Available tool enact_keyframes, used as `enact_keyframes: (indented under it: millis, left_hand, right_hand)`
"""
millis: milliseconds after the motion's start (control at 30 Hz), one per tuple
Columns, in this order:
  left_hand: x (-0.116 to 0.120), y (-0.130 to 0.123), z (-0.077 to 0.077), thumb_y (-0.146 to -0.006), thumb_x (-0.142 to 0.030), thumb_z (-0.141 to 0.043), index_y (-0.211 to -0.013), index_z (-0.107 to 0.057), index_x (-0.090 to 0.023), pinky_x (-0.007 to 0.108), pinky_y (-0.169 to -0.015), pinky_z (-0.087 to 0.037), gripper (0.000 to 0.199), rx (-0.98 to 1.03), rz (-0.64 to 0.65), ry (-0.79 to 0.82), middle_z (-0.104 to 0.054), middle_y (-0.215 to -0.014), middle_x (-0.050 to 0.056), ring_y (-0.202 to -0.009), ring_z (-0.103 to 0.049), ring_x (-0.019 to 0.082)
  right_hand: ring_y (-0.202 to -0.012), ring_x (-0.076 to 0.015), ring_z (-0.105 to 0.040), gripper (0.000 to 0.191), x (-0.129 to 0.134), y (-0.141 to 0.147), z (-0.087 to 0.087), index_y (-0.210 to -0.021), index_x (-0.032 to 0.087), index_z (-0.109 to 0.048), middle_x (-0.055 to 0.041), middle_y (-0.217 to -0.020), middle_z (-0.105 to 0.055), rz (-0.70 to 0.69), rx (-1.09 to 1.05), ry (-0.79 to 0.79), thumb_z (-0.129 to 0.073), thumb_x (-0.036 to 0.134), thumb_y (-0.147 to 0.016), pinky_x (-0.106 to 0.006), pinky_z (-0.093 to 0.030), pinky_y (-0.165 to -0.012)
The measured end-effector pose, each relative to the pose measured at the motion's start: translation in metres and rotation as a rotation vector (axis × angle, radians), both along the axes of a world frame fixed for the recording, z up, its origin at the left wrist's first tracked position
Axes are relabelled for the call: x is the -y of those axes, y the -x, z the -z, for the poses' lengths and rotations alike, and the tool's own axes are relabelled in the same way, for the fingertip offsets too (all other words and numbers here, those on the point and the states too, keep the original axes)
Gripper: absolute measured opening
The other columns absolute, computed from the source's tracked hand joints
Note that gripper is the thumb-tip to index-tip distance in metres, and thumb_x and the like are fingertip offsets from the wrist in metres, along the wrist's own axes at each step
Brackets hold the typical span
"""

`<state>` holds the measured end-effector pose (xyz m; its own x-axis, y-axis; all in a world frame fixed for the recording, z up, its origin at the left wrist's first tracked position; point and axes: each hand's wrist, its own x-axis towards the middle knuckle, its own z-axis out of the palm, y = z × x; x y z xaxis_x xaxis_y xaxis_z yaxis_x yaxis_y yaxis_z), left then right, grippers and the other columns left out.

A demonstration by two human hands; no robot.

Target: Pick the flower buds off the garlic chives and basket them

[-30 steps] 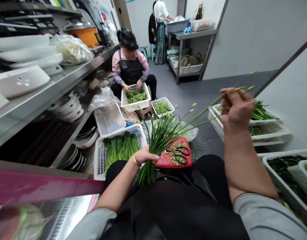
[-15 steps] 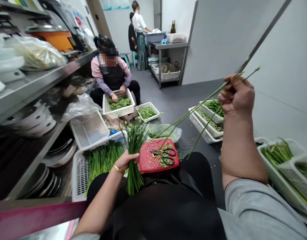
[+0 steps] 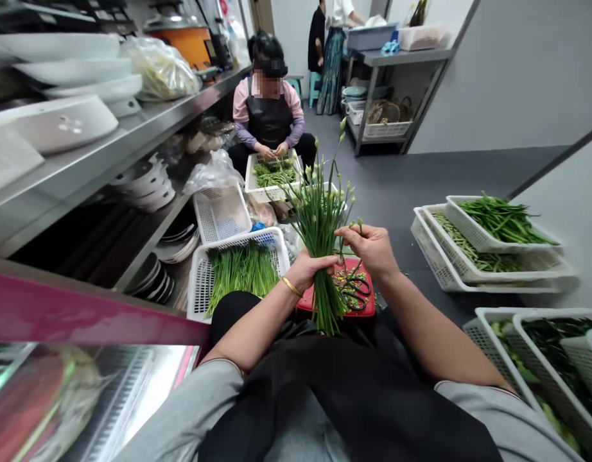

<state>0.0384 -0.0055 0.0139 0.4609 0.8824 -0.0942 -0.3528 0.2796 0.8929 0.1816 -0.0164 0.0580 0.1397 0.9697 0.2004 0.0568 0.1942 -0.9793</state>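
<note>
In front of my apron stands a thick bunch of flowering chive stems (image 3: pixel 320 215), buds up and cut ends down. My left hand (image 3: pixel 309 269), with a gold bracelet at the wrist, is wrapped round its lower part. My right hand (image 3: pixel 370 247) is closed, thumb and fingers pinching a few chive stems by their budded tops at the right side of the bunch. Below the hands a red upturned basket (image 3: pixel 308 301) carries green trimmings and scissors with black handles (image 3: pixel 358 294). The bunch hides part of the basket and the scissor blades.
A white basket of long green stems (image 3: pixel 243 269) stands at left, an empty-looking basket (image 3: pixel 223 215) behind it. Stacked vegetable baskets (image 3: pixel 493 247) are at right, more baskets (image 3: pixel 556 346) nearer. A co-worker (image 3: pixel 269 109) sits ahead sorting beans. Metal shelving (image 3: pixel 146 131) holds dishes at left.
My right hand has come down and inward from high at the right, bringing its long stems to the bunch. My left hand still grips the bunch. The view has turned left.
</note>
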Motion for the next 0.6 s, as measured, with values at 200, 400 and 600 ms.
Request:
enact_keyframes:
  millis: [200, 400, 600]
  left_hand:
    - [0.004, 0.009, 0.006, -0.051, -0.033, -0.087, -0.079, -0.068, -0.009, 0.022, -0.046, -0.039, 0.042, 0.036, -0.1, 0.018, -0.057, -0.054, -0.003, -0.044, -0.048, 0.006]
    - [0.004, 0.007, 0.006, -0.045, -0.032, -0.089, -0.077, -0.065, -0.01, 0.021, -0.046, -0.04, 0.045, 0.027, -0.158, 0.029, -0.062, -0.06, -0.002, -0.044, -0.051, 0.006]
    - [0.008, 0.015, 0.005, -0.042, -0.033, -0.09, -0.066, -0.061, -0.01, 0.022, -0.044, -0.039, 0.045, -0.003, -0.116, 0.056, -0.059, -0.053, -0.001, -0.042, -0.049, 0.007]
  right_hand:
    - [-0.049, -0.0069, -0.036, 0.031, 0.005, 0.005, -0.002, -0.06, 0.017, -0.068, 0.003, -0.052, -0.048, 0.013, 0.023, 0.009, -0.07, 0.046, -0.069, -0.023, -0.03, -0.046]
    - [-0.051, -0.008, -0.038, 0.042, 0.005, 0.024, 0.012, -0.049, 0.018, -0.054, 0.004, -0.05, -0.042, -0.015, -0.039, 0.023, -0.073, 0.052, -0.066, -0.024, -0.034, -0.049]
    - [-0.047, -0.0055, -0.035, 0.045, -0.004, -0.011, 0.01, -0.07, 0.019, -0.06, 0.0039, -0.059, -0.053, 0.201, -0.168, -0.097, -0.07, 0.063, -0.068, -0.021, -0.024, -0.042]
